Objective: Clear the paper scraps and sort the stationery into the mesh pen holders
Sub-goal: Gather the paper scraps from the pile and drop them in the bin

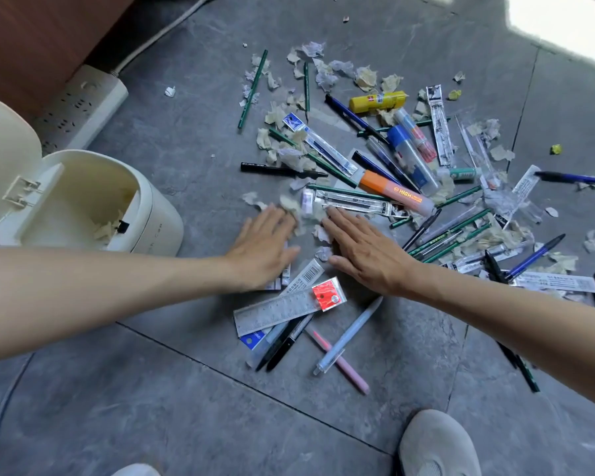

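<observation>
Paper scraps (290, 203) are touched on the floor.
Far left of the ruler (275, 309) an open bin (83, 201) is seen. Above the ruler, the blurred left hand (265, 243) is laid on the scraps, fingers seemingly pressed together. The right hand (363, 250) is laid flat, thumb stuck out.

The orange highlighter (389, 188) read "HIGH"; the red label on the yellow glue stick (378, 100) was perhaps a brand, too blurred to read.
</observation>
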### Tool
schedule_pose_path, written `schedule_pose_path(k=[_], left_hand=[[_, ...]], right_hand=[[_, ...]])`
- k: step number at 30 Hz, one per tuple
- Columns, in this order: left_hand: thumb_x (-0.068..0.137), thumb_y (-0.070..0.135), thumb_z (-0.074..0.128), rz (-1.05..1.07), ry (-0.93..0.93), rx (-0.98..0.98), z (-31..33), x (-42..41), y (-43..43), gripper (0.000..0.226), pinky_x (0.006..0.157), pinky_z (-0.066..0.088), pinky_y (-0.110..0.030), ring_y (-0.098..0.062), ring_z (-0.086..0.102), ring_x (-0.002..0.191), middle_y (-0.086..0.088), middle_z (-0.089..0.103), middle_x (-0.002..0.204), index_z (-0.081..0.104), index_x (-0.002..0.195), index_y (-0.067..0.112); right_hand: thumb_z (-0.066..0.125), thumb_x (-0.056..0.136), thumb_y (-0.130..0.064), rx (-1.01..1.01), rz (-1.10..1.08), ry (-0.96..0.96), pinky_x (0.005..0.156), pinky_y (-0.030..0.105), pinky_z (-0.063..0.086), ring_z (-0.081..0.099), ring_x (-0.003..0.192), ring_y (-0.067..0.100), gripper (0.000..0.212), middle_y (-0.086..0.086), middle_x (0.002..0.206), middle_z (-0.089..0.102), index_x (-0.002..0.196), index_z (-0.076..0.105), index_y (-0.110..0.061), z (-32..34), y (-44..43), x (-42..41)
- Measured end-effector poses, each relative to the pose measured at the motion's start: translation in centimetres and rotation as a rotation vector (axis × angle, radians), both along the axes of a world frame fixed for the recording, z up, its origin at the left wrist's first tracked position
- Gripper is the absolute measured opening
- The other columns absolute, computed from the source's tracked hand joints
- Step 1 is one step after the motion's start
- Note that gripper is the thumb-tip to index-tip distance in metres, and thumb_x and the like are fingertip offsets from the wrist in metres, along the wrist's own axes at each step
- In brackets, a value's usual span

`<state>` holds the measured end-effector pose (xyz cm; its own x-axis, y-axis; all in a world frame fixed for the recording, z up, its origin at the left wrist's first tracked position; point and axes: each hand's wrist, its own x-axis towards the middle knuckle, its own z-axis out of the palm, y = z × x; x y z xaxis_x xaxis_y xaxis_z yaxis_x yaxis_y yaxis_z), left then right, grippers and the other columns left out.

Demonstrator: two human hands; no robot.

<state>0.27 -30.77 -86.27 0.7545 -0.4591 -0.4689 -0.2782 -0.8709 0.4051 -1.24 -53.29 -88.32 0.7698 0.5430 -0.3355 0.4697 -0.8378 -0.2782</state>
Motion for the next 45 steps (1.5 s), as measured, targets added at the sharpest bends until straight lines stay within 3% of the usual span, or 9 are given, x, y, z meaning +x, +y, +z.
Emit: schedule_pose_path(k=[4, 8, 11, 16, 24, 28, 34, 38, 45], left_hand=[[0.094, 0.034, 0.047, 0.131, -0.252, -0.122, 0.7, -1.0, -0.5, 0.031, 0.098, 0.033, -0.033, -0.021, 0.035, 0.114, -0.007, 0.036, 0.124, 0.048, 0.114, 0.011], [0.089, 0.033, 0.058, 0.259, -0.394, -0.082, 1.2, 2.6, -1.6, 0.029, 0.091, 0.034, -0.033, -0.024, 0.036, 0.108, -0.009, 0.037, 0.114, 0.051, 0.107, 0.011], [0.088, 0.029, 0.06, 0.224, -0.349, -0.016, 0.7, 5.0, -2.5, 0.032, 0.09, 0.033, -0.034, -0.026, 0.036, 0.11, -0.008, 0.036, 0.117, 0.051, 0.116, 0.017], [0.08, 0.006, 0.06, 0.036, -0.412, 0.061, -0.2, 6.1, -2.9, 0.018, 0.078, 0.032, -0.036, -0.03, 0.036, 0.102, -0.01, 0.036, 0.112, 0.049, 0.093, 0.012], [0.085, 0.018, 0.065, 0.091, -0.218, -0.233, 1.5, 2.3, -1.8, 0.026, 0.069, 0.033, -0.032, -0.023, 0.048, 0.083, 0.002, 0.05, 0.088, 0.04, 0.092, 0.017], [0.084, 0.021, 0.068, -0.001, -0.007, -0.341, 1.8, -0.8, -0.9, 0.024, 0.063, 0.035, -0.029, -0.018, 0.05, 0.072, 0.009, 0.05, 0.073, 0.047, 0.093, 0.016], [0.088, 0.045, 0.055, -0.293, 0.021, -0.299, 0.9, -3.2, 0.3, 0.031, 0.081, 0.04, -0.028, -0.011, 0.042, 0.093, 0.005, 0.048, 0.099, 0.056, 0.099, 0.016], [0.088, 0.05, 0.054, -0.306, -0.027, -0.28, 0.9, -2.8, 0.0, 0.043, 0.09, 0.037, -0.027, -0.006, 0.03, 0.097, 0.004, 0.042, 0.107, 0.056, 0.115, 0.017], [0.101, 0.039, 0.029, -0.549, -0.21, -0.092, 1.3, -0.5, -3.6, 0.045, 0.111, 0.018, -0.034, -0.018, 0.019, 0.139, 0.001, 0.022, 0.154, 0.031, 0.144, 0.027]], right_hand=[[0.002, 0.087, -0.062, -0.006, -0.032, -0.025, 0.117, 0.032, -0.005, 0.007, 0.147, 0.022, 0.082, 0.009, 0.159, 0.011, 0.151, 0.011, -0.012, 0.5, 1.2, 1.1], [0.006, 0.09, -0.058, 0.036, -0.016, -0.071, 0.116, 0.041, 0.015, 0.026, 0.139, 0.028, 0.08, 0.013, 0.15, 0.033, 0.146, 0.03, -0.007, 1.1, 1.8, 1.7], [0.005, 0.09, -0.058, 0.019, 0.02, -0.045, 0.118, 0.041, 0.013, 0.021, 0.142, 0.026, 0.079, 0.011, 0.154, 0.028, 0.147, 0.028, -0.008, 1.1, 1.5, 1.7], [0.007, 0.094, -0.057, 0.011, 0.006, -0.019, 0.116, 0.037, 0.017, 0.023, 0.141, 0.024, 0.075, 0.011, 0.155, 0.024, 0.147, 0.027, -0.009, 1.1, 0.3, 0.7], [0.041, 0.094, -0.016, 0.111, -0.326, -0.278, 0.081, 0.046, 0.046, 0.053, 0.098, 0.036, 0.03, 0.018, 0.118, 0.056, 0.117, 0.055, -0.002, 1.3, -0.9, 0.9], [0.063, 0.073, 0.0, -0.07, -0.393, -0.213, 0.074, 0.038, 0.036, 0.051, 0.098, 0.037, 0.056, 0.019, 0.12, 0.055, 0.127, 0.05, -0.003, 2.1, -1.5, 3.1], [0.05, 0.071, 0.018, -0.038, -0.181, -0.199, 0.056, 0.043, 0.045, 0.056, 0.074, 0.041, 0.044, 0.027, 0.109, 0.051, 0.113, 0.053, 0.008, 2.5, -3.0, 4.6], [0.049, 0.077, 0.015, 0.072, -0.349, -0.195, 0.071, 0.053, 0.048, 0.055, 0.085, 0.042, 0.042, 0.025, 0.117, 0.045, 0.118, 0.05, 0.003, 3.0, -3.7, 4.2], [0.044, 0.078, 0.013, 0.328, -0.634, -0.176, 0.073, 0.02, 0.026, 0.04, 0.096, 0.017, 0.044, 0.012, 0.112, 0.045, 0.118, 0.046, -0.004, 3.4, -4.3, 2.4]])
